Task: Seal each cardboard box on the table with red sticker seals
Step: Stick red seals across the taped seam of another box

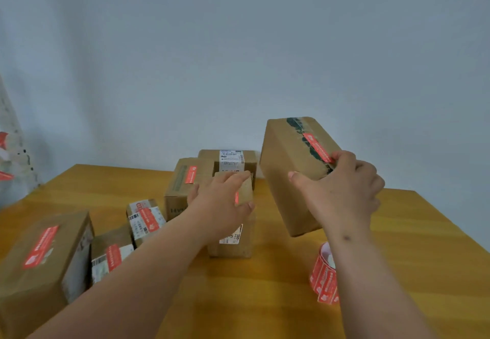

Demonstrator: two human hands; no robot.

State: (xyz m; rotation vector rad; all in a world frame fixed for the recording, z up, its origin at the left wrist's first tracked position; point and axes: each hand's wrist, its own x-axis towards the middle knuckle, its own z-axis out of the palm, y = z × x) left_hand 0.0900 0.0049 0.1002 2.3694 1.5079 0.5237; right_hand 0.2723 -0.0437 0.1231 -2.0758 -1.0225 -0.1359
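My right hand [342, 187] grips a tall cardboard box [289, 177] and holds it tilted above the table, fingers curled over its top edge beside a red sticker seal [316, 147] on dark tape. My left hand [222, 200] rests on top of a small cardboard box [233, 240] at the table's middle, with fingers wrapped over its top; a bit of red sticker shows under the fingers. A roll of red sticker seals [322, 275] stands near my right forearm.
Several sealed boxes crowd the left half of the wooden table [424, 246]: a large one [45, 256] at the front left, two small ones [111, 253] beside it, two more [185, 179] at the back. A plain wall rises behind.
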